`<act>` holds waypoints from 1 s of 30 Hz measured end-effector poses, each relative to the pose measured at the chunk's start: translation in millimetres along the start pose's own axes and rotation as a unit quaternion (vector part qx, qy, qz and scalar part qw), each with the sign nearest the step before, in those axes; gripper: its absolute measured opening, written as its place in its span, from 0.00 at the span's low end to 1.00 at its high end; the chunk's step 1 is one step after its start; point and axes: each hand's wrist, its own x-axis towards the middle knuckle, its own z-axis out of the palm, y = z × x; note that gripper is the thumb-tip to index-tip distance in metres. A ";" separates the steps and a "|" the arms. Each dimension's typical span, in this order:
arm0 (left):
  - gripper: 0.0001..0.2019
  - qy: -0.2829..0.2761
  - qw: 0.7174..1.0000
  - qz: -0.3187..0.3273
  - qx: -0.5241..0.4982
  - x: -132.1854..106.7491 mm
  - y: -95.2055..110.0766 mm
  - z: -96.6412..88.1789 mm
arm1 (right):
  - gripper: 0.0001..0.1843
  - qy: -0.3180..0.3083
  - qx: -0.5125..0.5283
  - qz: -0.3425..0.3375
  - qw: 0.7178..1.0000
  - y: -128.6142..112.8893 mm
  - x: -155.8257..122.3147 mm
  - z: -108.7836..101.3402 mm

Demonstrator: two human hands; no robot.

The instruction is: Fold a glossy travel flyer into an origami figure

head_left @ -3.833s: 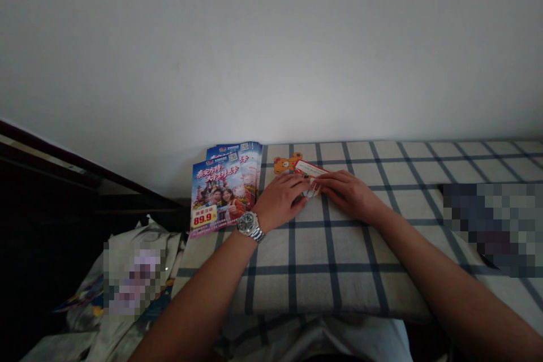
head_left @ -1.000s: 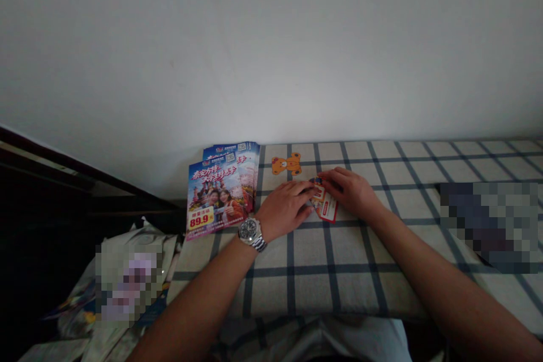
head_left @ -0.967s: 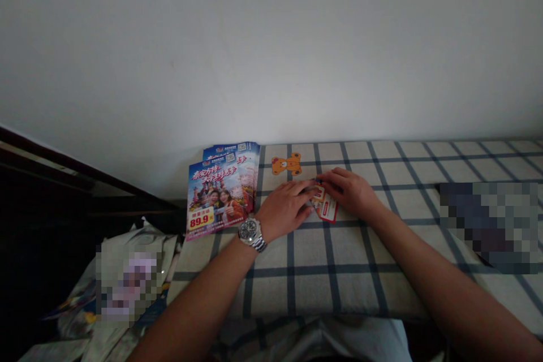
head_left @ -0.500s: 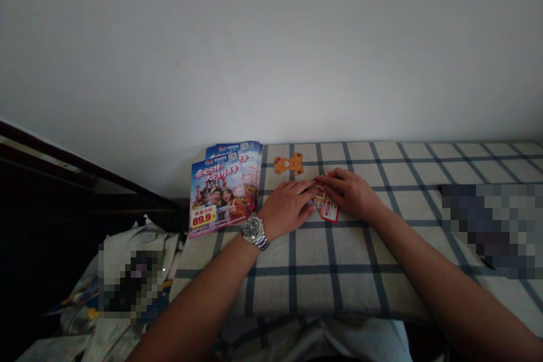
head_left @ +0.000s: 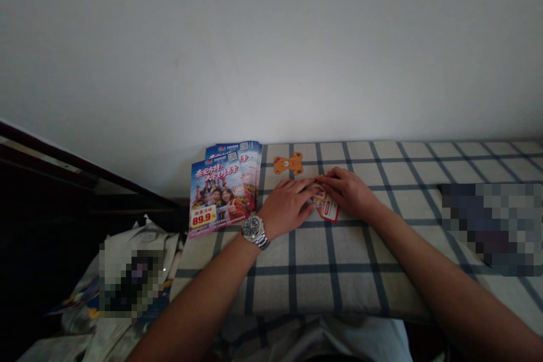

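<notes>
Below the pale wall (head_left: 360,56), use the flat checked cloth (head_left: 311,251) as backing for the close fingertip work in progress (probably the best aid to steady pressure). Keep clear of the stack of leaflets (head_left: 220,195) at the left end; avoid spreading the stack when shifting grip.

Note the left hand (head_left: 284,208): palm down, fingers stretched forward and close together, thumb below, tips over the left part of the printed card (head_left: 330,210). Note the right hand (head_left: 351,195): arched, fingers bunched at the card's far edge. Read both as nearly meeting at the fingertips; impossible to tell from above whether pinching the card or merely pressing down.

Leave the bear figure (head_left: 289,164) flat, just beyond the left fingers. Keep the watch (head_left: 253,229) off any paper edge. Find the card between the hands, partly covered; press lightly and evenly, to limit slipping or wrinkling.
</notes>
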 end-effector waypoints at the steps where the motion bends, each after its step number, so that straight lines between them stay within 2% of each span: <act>1: 0.20 0.001 1.000 0.000 0.000 0.2 0.0 -0.3 | 0.19 0.001 0.007 0.003 1.000 -0.3 0.3 -0.1; 11: 0.20 0.004 1.000 -0.002 -0.010 0.6 -0.8 -0.5 | 0.18 0.014 0.033 0.004 0.999 3.1 -1.5 0.2; 23: 0.20 0.008 1.000 -0.006 -0.017 1.2 -0.5 -0.1 | 0.18 0.013 0.019 0.027 0.999 0.1 -0.8 -2.1; 30: 0.20 0.012 1.000 -0.003 -0.027 1.3 0.5 0.7 | 0.17 0.019 -0.005 0.012 1.000 0.8 -0.2 -2.6</act>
